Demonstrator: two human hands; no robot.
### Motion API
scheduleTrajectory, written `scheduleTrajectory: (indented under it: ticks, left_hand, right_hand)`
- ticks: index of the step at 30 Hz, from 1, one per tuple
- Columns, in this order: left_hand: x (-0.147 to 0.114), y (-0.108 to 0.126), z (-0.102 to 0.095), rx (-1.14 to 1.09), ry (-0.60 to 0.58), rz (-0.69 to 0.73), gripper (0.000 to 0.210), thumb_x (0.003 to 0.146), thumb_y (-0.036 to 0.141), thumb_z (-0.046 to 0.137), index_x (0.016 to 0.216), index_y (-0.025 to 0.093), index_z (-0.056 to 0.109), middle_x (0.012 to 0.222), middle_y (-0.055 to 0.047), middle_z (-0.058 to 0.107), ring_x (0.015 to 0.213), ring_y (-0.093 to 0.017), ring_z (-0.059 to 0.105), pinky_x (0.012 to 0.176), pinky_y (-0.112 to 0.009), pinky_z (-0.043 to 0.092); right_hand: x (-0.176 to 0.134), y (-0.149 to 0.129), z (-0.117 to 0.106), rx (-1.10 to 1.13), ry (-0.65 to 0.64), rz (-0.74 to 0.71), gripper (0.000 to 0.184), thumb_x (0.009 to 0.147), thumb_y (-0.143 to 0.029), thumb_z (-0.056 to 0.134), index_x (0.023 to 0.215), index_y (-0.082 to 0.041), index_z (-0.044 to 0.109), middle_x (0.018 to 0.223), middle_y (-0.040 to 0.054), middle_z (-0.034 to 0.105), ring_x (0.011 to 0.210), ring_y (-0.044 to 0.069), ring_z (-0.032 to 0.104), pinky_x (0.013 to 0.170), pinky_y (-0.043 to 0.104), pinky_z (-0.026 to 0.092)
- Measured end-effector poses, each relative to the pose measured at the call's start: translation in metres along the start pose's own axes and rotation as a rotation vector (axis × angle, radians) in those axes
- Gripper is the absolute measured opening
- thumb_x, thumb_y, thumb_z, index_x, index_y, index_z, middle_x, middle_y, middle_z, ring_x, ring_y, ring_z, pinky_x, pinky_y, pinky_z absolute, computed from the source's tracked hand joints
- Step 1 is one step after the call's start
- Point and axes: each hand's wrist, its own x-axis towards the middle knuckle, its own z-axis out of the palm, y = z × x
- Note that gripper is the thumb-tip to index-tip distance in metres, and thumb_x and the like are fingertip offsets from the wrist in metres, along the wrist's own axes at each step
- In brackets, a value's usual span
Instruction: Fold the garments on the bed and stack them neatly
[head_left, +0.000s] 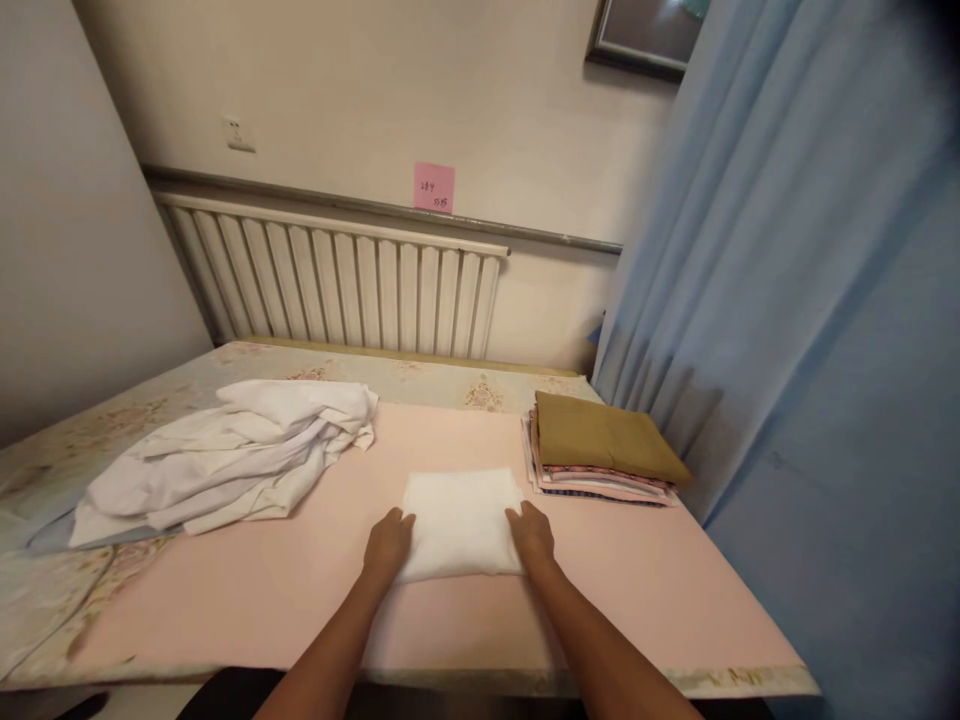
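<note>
A folded white cloth (pixel 461 525) lies in front of me, over a pink sheet (pixel 255 590). My left hand (pixel 389 545) grips its left edge, thumb on top and the other fingers mostly hidden. At the right edge, my right hand (pixel 532 535) holds the cloth in the same way. To the right rests a stack of folded fabrics (pixel 611 440), with a mustard-brown piece uppermost and patterned layers beneath. A crumpled heap of white cloth (pixel 240 450) spreads out on the left.
The sheet lies on a flowered cover (pixel 405 372). Behind it, a white radiator (pixel 337 285) stands against the wall, with a pink note (pixel 434 187) above. A blue curtain (pixel 720 240) hangs along the right side, close to the stack. A pale panel (pixel 82 220) rises at left.
</note>
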Motion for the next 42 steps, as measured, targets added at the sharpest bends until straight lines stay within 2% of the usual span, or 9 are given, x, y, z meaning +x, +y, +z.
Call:
scheduleTrajectory:
  ticks: [4,8,16,27,30,32,34,38,42]
  left_hand:
    - [-0.003,-0.011,0.006,0.029,-0.047,-0.03,0.031,0.092,0.04,0.035,0.076,0.021,0.052,0.081,-0.008,0.068,0.078,-0.022,0.064,0.069,-0.031,0.043]
    - [-0.018,-0.022,0.008,0.057,-0.07,-0.008,0.028,0.093,0.036,0.033,0.08,0.021,0.052,0.084,-0.007,0.069,0.08,-0.021,0.064,0.071,-0.03,0.042]
    - [-0.038,-0.021,0.01,0.139,-0.053,0.003,0.027,0.095,0.03,0.028,0.088,0.02,0.052,0.092,-0.011,0.069,0.089,-0.024,0.065,0.075,-0.032,0.042]
    - [-0.091,-0.028,0.004,0.148,-0.073,-0.003,0.027,0.096,0.033,0.03,0.09,0.021,0.053,0.086,-0.008,0.068,0.084,-0.024,0.066,0.074,-0.034,0.044]
    - [-0.101,-0.017,-0.001,0.215,0.111,0.069,0.03,0.095,0.032,0.031,0.104,0.017,0.054,0.102,-0.014,0.066,0.095,-0.027,0.063,0.08,-0.039,0.045]
    - [-0.102,-0.004,0.002,0.279,0.263,0.21,0.034,0.093,0.029,0.034,0.117,0.014,0.053,0.116,-0.017,0.062,0.108,-0.03,0.058,0.09,-0.044,0.044]
    - [-0.098,0.014,0.013,0.285,0.33,0.375,0.039,0.092,0.027,0.037,0.127,0.014,0.05,0.129,-0.017,0.057,0.121,-0.03,0.052,0.1,-0.045,0.04]
    - [-0.078,0.05,0.047,0.284,0.241,0.567,0.047,0.093,0.025,0.037,0.138,0.014,0.046,0.147,-0.014,0.045,0.138,-0.027,0.037,0.113,-0.046,0.031]
    - [-0.058,0.065,0.077,0.369,0.101,0.527,0.051,0.094,0.03,0.036,0.142,0.015,0.044,0.154,-0.012,0.035,0.143,-0.029,0.028,0.115,-0.053,0.025]
  right_hand:
    - [0.001,0.011,0.007,-0.022,-0.045,0.006,0.022,0.088,-0.036,0.051,0.088,-0.018,0.065,0.09,0.0103,0.072,0.083,0.021,0.066,0.071,0.027,0.043]
    - [-0.009,0.021,0.006,-0.042,-0.068,-0.014,0.021,0.088,-0.035,0.051,0.085,-0.019,0.065,0.084,0.0068,0.072,0.076,0.019,0.066,0.068,0.025,0.044]
    - [-0.046,0.018,0.0,-0.206,0.012,-0.053,0.027,0.098,-0.031,0.038,0.095,-0.018,0.062,0.084,0.0107,0.071,0.078,0.023,0.067,0.065,0.028,0.04]
    - [-0.073,0.037,-0.012,-0.33,0.038,-0.102,0.027,0.1,-0.032,0.037,0.094,-0.019,0.06,0.08,0.0097,0.071,0.076,0.023,0.067,0.061,0.028,0.037]
    - [-0.075,0.039,-0.01,-0.353,0.039,-0.122,0.028,0.101,-0.032,0.035,0.094,-0.019,0.059,0.079,0.0085,0.071,0.074,0.022,0.068,0.06,0.028,0.037]
    - [-0.076,0.039,-0.008,-0.354,0.04,-0.139,0.029,0.101,-0.032,0.034,0.094,-0.019,0.058,0.078,0.008,0.071,0.073,0.022,0.068,0.06,0.028,0.037]
    - [-0.077,0.04,-0.006,-0.354,0.044,-0.149,0.03,0.101,-0.033,0.033,0.094,-0.019,0.059,0.078,0.0081,0.071,0.073,0.022,0.068,0.06,0.028,0.037]
    - [-0.076,0.042,-0.005,-0.348,0.04,-0.153,0.032,0.101,-0.033,0.032,0.093,-0.019,0.059,0.078,0.0085,0.071,0.073,0.022,0.068,0.061,0.029,0.039]
    - [-0.074,0.041,-0.006,-0.333,0.029,-0.131,0.034,0.102,-0.035,0.031,0.093,-0.02,0.059,0.076,0.0065,0.071,0.072,0.02,0.068,0.06,0.027,0.039]
